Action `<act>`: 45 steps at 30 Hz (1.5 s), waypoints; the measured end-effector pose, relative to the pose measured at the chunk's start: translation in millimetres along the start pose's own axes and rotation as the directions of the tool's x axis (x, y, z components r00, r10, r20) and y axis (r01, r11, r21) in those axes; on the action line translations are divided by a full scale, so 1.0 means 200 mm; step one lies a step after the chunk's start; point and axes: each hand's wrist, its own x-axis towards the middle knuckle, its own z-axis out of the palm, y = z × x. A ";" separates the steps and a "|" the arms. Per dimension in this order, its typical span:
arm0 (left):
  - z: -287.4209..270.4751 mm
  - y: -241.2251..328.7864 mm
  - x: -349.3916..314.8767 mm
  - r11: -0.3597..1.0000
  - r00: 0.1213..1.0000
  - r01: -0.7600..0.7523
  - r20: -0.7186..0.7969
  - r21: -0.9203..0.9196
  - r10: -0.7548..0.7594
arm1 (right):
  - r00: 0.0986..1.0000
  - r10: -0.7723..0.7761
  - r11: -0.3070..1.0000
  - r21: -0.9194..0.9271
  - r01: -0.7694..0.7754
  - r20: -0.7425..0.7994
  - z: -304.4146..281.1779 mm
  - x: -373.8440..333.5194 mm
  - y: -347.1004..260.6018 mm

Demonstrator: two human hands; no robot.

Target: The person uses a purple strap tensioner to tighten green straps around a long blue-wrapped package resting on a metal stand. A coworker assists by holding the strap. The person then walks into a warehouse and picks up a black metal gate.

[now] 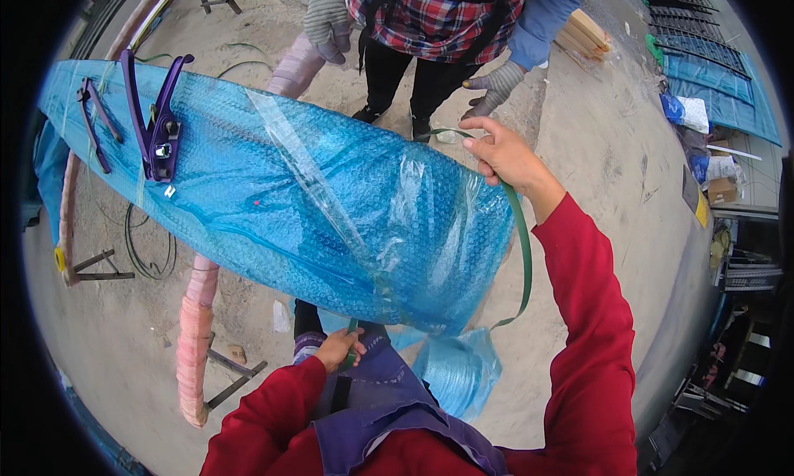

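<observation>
A long bundle in blue bubble wrap [331, 195] lies across in front of me, with clear tape around it. My right hand [502, 152] is raised over its far right corner, fingers closed on a green strap [527, 261]. The strap hangs in a loop past the bundle's right end. Low at the near edge, my left hand [337, 349] is closed around a green strap piece [351, 356]. A purple strapping tool [155, 133] rests on the bundle's left part, beside dark-handled cutters [98, 124]. Under the bundle, the strap's path is hidden.
Across the bundle stands a person in a plaid top [438, 21] and grey gloves [496, 87]. Pink-wrapped supports [196, 344] carry the bundle. A bubble wrap roll [459, 368] stands by me. Green strap coils [149, 257] lie on the floor; wrapped panels [719, 87] lie far right.
</observation>
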 end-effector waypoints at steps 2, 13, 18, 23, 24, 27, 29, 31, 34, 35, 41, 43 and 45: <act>0.01 0.02 -0.25 0.996 0.999 -0.039 0.001 0.080 0.039 | 0.999 0.012 0.993 0.114 -0.008 -0.034 0.05 -0.10 0.03; 0.19 0.47 -0.65 0.987 0.988 -0.151 0.029 0.053 0.150 | 0.978 0.058 0.837 0.544 0.061 -0.199 0.43 -0.60 0.17; 0.09 0.75 -0.59 0.965 0.942 -0.221 0.227 -0.140 0.248 | 0.972 0.043 0.903 0.426 0.061 -0.231 0.43 -0.65 0.39; 0.12 0.86 -0.50 0.967 0.913 -0.240 0.317 -0.089 0.256 | 0.966 -0.097 0.888 0.418 0.192 -0.238 0.43 -0.67 0.37; 0.11 0.86 -0.50 0.963 0.903 -0.270 0.340 -0.028 0.263 | 0.965 -0.092 0.955 0.253 0.156 -0.246 0.43 -0.67 0.38; 0.15 0.84 -0.50 0.901 0.889 -0.387 0.341 0.198 0.307 | 0.738 -0.558 0.713 -0.674 0.192 -0.380 0.51 -0.67 0.43; 0.12 0.81 -0.47 0.860 0.875 -0.435 0.351 0.268 0.333 | 0.759 -0.492 0.783 -0.598 0.171 -0.427 0.54 -0.67 0.43; 0.11 0.78 -0.46 0.772 0.867 -0.486 0.333 0.408 0.370 | 0.687 -0.569 0.758 -0.613 0.225 -0.452 0.54 -0.62 0.42; 0.15 0.79 -0.49 0.720 0.907 -0.404 0.144 0.564 0.396 | 0.760 -0.390 0.920 -0.264 0.291 -0.520 0.45 -0.56 0.42; 0.14 0.77 -0.50 0.563 0.843 -0.453 0.128 0.691 0.522 | 0.780 -0.378 0.926 -0.202 0.320 -0.498 0.43 -0.55 0.39; 0.05 0.51 -0.59 -0.217 0.367 -0.461 0.408 0.860 0.836 | 0.971 -0.076 0.944 0.297 0.143 -0.226 0.32 -0.57 0.19; 0.05 0.48 -0.65 -0.192 0.397 -0.611 0.508 0.768 0.765 | 0.949 -0.060 0.970 0.206 0.128 -0.310 0.33 -0.46 0.19; 0.05 0.47 -0.70 0.060 0.569 -0.723 0.544 0.688 0.617 | 0.921 -0.069 0.985 0.123 0.125 -0.382 0.37 -0.33 0.21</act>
